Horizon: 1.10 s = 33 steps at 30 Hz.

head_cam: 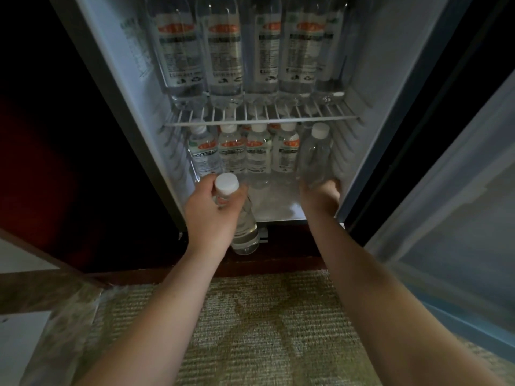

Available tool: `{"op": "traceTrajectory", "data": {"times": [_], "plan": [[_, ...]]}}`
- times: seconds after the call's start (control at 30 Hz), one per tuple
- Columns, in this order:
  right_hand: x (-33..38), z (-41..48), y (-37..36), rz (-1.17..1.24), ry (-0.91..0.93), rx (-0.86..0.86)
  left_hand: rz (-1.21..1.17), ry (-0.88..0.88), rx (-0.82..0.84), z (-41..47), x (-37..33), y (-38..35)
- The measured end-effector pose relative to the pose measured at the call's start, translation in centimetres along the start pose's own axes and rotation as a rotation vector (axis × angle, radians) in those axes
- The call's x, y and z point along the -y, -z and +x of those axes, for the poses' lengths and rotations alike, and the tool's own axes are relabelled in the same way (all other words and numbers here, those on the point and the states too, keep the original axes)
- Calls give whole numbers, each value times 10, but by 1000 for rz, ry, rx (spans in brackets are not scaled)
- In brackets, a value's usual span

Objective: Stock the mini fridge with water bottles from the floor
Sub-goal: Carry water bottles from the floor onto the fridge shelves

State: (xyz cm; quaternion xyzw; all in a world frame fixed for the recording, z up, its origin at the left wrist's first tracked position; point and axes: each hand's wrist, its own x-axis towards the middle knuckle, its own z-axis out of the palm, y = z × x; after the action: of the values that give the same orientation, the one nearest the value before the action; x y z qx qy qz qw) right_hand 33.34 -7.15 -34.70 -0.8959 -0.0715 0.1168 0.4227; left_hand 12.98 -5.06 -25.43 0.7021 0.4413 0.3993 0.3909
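In the head view, a mini fridge is seen standing open, and a wire shelf is fixed across its middle. On top of the wire shelf an upper row of bottles is stood upright, with the labels turned outward. Just beneath the wire shelf a lower row of bottles is packed side by side toward the back, with the white caps close under the wires.

Below the right end of the wire shelf, a standing bottle is held upright on the fridge floor, just beside the right wall. Its lower part is grasped by the right hand, whose fingers are wrapped round the base.

Below the left end of the wire shelf, and nearer the camera, a hanging bottle is gripped by the left hand. The fingers are curled round its neck right under the white cap. This bottle is held outside the fridge, and its bottom hangs lower than the front lip of the cabinet.

The door is swung open well to the right of the wire shelf. Far below the wire shelf, toward the camera, a pale ribbed carpet is spread under both forearms.
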Motion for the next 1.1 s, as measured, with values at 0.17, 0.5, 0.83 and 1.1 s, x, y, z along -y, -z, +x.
{"op": "traceTrajectory", "data": {"times": [0.17,0.5,0.83,1.1], "plan": [[-4,29,-19,275,-195,164,4,1,18,-2,5,4],[-7,84,-51,17,-55,243,21,30,-23,3,20,8],[8,-10,7,121,100,404,-31,36,44,4,0,8],[19,-118,109,102,401,1060,136,-190,381,-22,-60,11]]}}
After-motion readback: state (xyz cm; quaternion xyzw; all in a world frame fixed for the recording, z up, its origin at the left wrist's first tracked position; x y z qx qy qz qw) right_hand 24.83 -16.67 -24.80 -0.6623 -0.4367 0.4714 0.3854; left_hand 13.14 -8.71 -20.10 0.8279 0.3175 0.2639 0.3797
